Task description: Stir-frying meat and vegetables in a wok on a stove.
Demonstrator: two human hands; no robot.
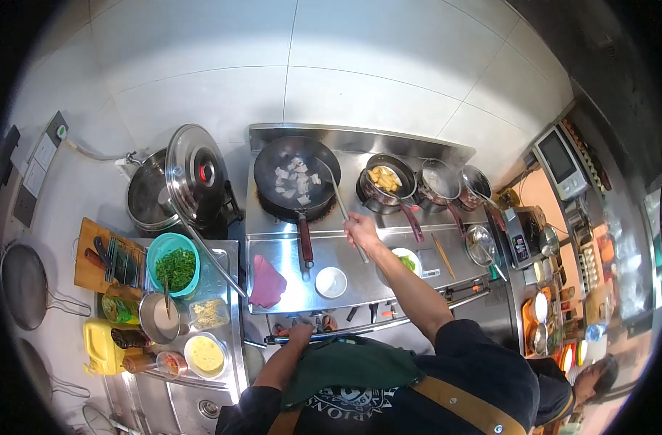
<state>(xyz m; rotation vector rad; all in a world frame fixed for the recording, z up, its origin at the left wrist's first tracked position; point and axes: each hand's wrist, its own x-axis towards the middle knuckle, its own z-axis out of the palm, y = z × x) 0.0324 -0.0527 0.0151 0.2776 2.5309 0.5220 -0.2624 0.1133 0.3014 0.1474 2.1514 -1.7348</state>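
Observation:
My right hand (pixel 362 231) grips the metal handle of a ladle or wok spatula (pixel 340 202), whose head rests in a black wok (pixel 269 163). Pale pieces, possibly meat (pixel 299 176), lie spread over the wok's bottom. The wok sits on a burner, its red-brown handle towards me. My left hand (pixel 302 330) is low at the stove's front edge, by the control knobs; its fingers are partly hidden. Between the hands and the wok stand a white bowl (pixel 331 283) and a folded pink cloth (pixel 268 281).
Right of the wok, a pan of yellow food pieces (pixel 385 178) and more saucepans (pixel 439 182) stand on burners. A large pot with a tilted lid (pixel 192 174) is left. A turquoise bowl of chopped greens (pixel 173 265) sits on the side counter. Another person (pixel 586 383) is at lower right.

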